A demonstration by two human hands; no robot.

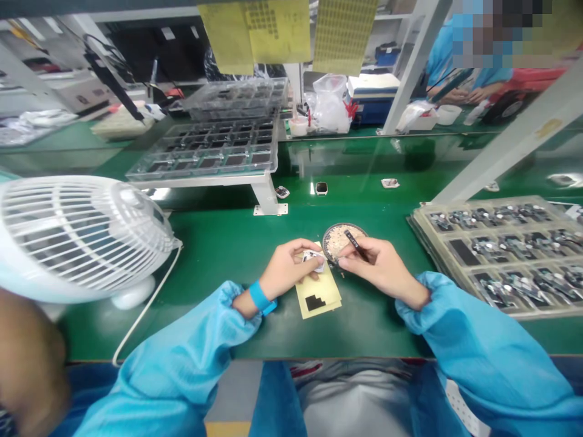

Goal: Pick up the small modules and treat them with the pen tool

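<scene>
Between the thumb and fingers of my left hand point(293, 265) is a small white part point(314, 260) with dark marks, above a yellow sheet point(324, 292). Black pieces point(315, 302) lie near the sheet's lower end. My right hand point(376, 264) grips dark tweezers point(356, 244); their tips point down toward the left and are hard to make out. Just behind and between the hands sits a round dish point(336, 239) of small beige bits, partly hidden by my right hand.
A white fan point(82, 237) stands at the left. Trays of parts point(514, 255) lie at the right, and clear trays point(214, 145) rest on a raised white stand point(264, 193). A watch-like part point(321, 189) lies farther back. Another person's hands point(469, 95) show at the upper right.
</scene>
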